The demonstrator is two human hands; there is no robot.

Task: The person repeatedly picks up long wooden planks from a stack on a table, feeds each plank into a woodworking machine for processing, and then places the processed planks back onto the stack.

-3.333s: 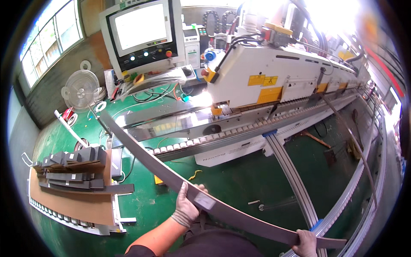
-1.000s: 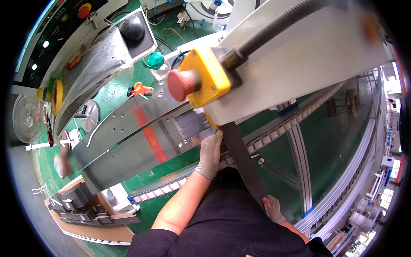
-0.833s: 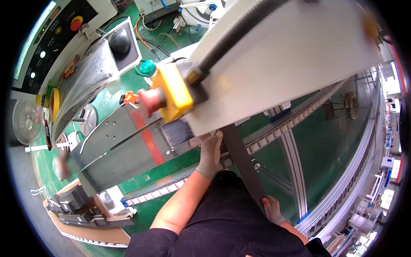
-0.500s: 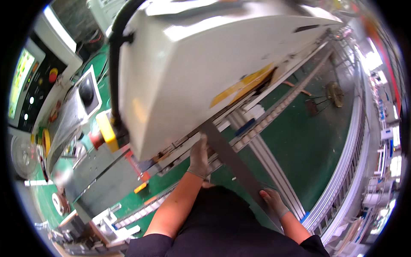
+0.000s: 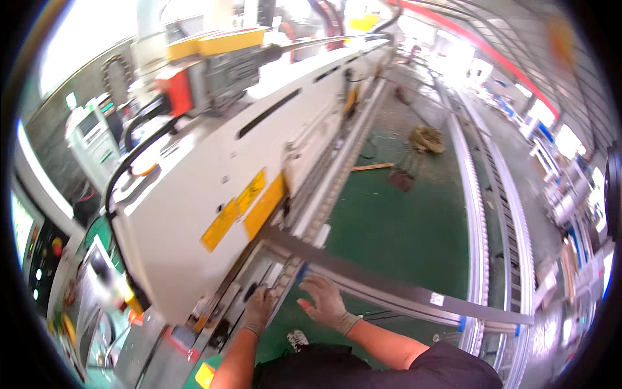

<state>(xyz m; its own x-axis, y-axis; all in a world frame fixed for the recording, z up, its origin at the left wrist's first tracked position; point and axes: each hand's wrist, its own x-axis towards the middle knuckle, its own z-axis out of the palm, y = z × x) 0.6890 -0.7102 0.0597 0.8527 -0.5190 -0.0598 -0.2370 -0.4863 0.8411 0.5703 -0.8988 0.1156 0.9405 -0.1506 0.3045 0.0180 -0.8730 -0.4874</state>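
A long, dark grey flat strip point(image 5: 382, 277) runs from under the edge of the white machine point(image 5: 168, 253) out to the right, across the rails. My right hand point(image 5: 327, 303), in a pale glove, is just on the near side of the strip, fingers spread and holding nothing. My left hand point(image 5: 259, 311), also gloved, is at the machine's lower edge beside a short row of rollers point(image 5: 285, 275). Its fingers are blurred, and whether they touch the edge I cannot tell. A small white label point(image 5: 437, 299) sits toward the strip's right end.
A roller rail point(image 5: 350, 162) runs away along the machine, with an aluminium crossbar point(image 5: 389, 295) under the strip. Further metal rails point(image 5: 476, 207) stand to the right. A broom-like tool point(image 5: 402, 176) lies on the green floor point(image 5: 402, 223). Yellow labels point(image 5: 233, 211) mark the machine.
My right hand has let go of the strip and come in close to my left. The strip now lies crosswise over the rails. My view has swung up along the machine.
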